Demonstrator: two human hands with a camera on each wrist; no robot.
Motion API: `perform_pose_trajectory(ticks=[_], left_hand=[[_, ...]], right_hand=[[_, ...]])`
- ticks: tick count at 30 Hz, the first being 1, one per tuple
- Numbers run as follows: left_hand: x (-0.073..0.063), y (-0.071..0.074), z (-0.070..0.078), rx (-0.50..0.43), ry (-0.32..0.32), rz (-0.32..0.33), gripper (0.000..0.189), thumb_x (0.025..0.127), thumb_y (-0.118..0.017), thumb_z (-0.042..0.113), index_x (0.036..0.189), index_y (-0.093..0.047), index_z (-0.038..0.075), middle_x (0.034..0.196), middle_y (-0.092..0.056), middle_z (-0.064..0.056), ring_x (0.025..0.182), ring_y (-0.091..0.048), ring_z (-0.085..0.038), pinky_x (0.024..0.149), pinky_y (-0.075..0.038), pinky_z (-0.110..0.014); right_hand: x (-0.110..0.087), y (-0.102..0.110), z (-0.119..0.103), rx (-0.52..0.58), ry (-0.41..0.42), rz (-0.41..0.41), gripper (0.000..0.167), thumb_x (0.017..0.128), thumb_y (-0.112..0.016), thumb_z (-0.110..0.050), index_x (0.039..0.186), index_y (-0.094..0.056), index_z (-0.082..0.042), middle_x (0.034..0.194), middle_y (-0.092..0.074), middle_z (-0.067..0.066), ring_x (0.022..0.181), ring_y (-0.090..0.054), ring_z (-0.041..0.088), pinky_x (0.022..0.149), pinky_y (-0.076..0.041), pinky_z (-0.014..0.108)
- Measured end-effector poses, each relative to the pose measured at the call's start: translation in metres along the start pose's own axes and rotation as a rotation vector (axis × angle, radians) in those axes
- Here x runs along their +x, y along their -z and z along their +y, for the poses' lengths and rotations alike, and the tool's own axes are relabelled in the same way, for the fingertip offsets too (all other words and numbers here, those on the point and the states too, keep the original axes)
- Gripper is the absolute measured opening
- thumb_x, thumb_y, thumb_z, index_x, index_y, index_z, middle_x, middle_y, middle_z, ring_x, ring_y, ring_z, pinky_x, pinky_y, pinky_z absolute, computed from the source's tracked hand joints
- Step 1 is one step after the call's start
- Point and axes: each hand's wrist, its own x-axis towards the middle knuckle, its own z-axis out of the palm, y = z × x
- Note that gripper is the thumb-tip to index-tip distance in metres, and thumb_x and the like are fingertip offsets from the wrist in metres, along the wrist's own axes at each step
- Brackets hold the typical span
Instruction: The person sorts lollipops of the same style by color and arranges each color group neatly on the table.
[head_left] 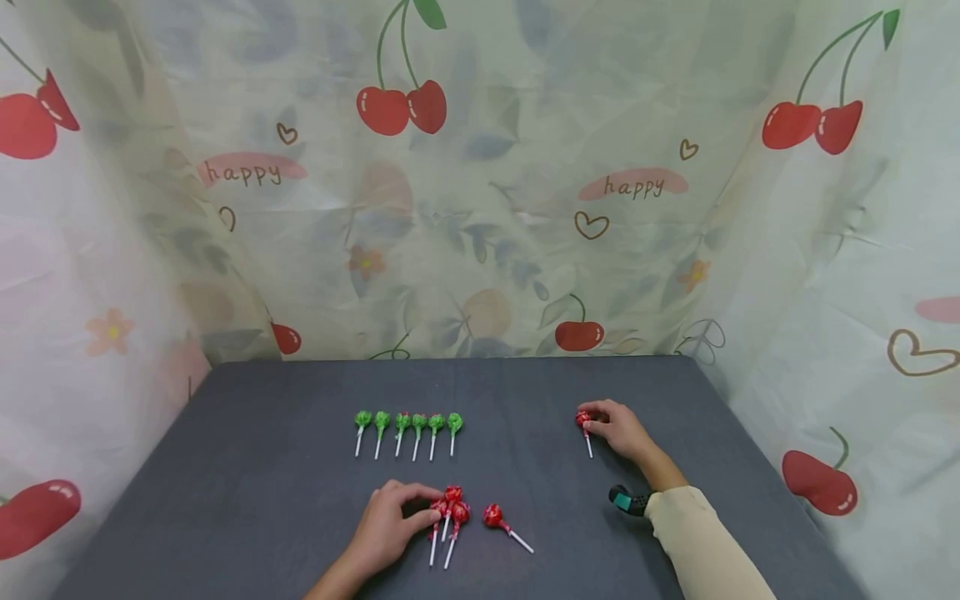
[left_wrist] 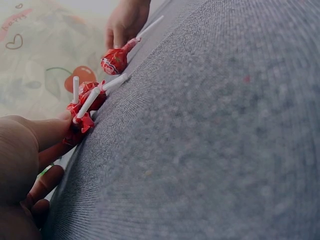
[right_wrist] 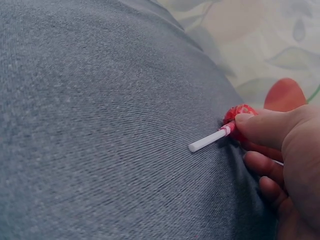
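In the head view my right hand (head_left: 621, 431) is at the right of the table, with thumb and fingers pinching a red-wrapped lollipop (head_left: 582, 417). Its white stick points toward the near edge, and the right wrist view shows the thumb (right_wrist: 260, 127) on the wrapper. Near the front middle, my left hand (head_left: 384, 523) pinches a red lollipop (left_wrist: 76, 134) at the left side of a small bunch of red lollipops (head_left: 461, 513). Part of that candy is hidden by the fingers. One more red lollipop (head_left: 493, 517) lies just right of the bunch, stick slanting toward the near right.
Several green lollipops (head_left: 419, 422) lie in a row behind the left hand, sticks toward me. A dark grey cloth covers the table (head_left: 262, 483). Curtains (head_left: 480, 208) printed with cherries enclose the back and sides. A black wrist strap (head_left: 628, 502) sits at the right cuff.
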Motion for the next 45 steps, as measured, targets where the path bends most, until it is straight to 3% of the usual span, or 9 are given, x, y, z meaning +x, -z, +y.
perform_pose_trajectory(ticks=[16, 34, 41, 45], left_hand=[[-0.002, 0.004, -0.001, -0.014, 0.005, -0.006, 0.018, 0.078, -0.079, 0.036, 0.095, -0.076, 0.033, 0.083, -0.058, 0.012, 0.078, -0.051, -0.009, 0.071, -0.040, -0.030], [-0.006, 0.021, 0.003, -0.133, 0.035, -0.011, 0.019, 0.079, -0.080, 0.027, 0.098, -0.077, 0.024, 0.081, -0.061, 0.013, 0.075, -0.053, -0.006, 0.068, -0.043, -0.027], [0.006, 0.031, 0.015, -0.225, -0.017, -0.041, 0.022, 0.084, -0.078, 0.021, 0.103, -0.075, 0.012, 0.081, -0.067, 0.010, 0.067, -0.057, -0.009, 0.062, -0.046, -0.026], [0.015, 0.035, 0.028, -0.263, -0.024, -0.075, 0.022, 0.085, -0.076, 0.019, 0.106, -0.074, 0.012, 0.085, -0.069, 0.009, 0.072, -0.060, -0.011, 0.065, -0.048, -0.026]], right_hand=[[-0.007, -0.009, 0.004, 0.026, -0.006, 0.065, 0.029, 0.092, -0.066, -0.008, 0.121, -0.067, -0.006, 0.105, -0.062, 0.008, 0.088, -0.052, 0.023, 0.076, -0.041, 0.037], [-0.005, -0.012, 0.003, 0.022, 0.014, 0.090, 0.029, 0.091, -0.068, -0.010, 0.119, -0.068, -0.006, 0.103, -0.062, 0.007, 0.086, -0.052, 0.021, 0.076, -0.041, 0.036], [-0.005, -0.012, 0.002, 0.027, 0.022, 0.101, 0.029, 0.091, -0.068, -0.009, 0.120, -0.068, -0.006, 0.103, -0.062, 0.007, 0.086, -0.053, 0.021, 0.076, -0.041, 0.037], [-0.007, -0.011, 0.002, 0.018, 0.006, 0.099, 0.029, 0.092, -0.067, -0.010, 0.120, -0.068, -0.006, 0.102, -0.061, 0.007, 0.087, -0.052, 0.022, 0.076, -0.041, 0.037]])
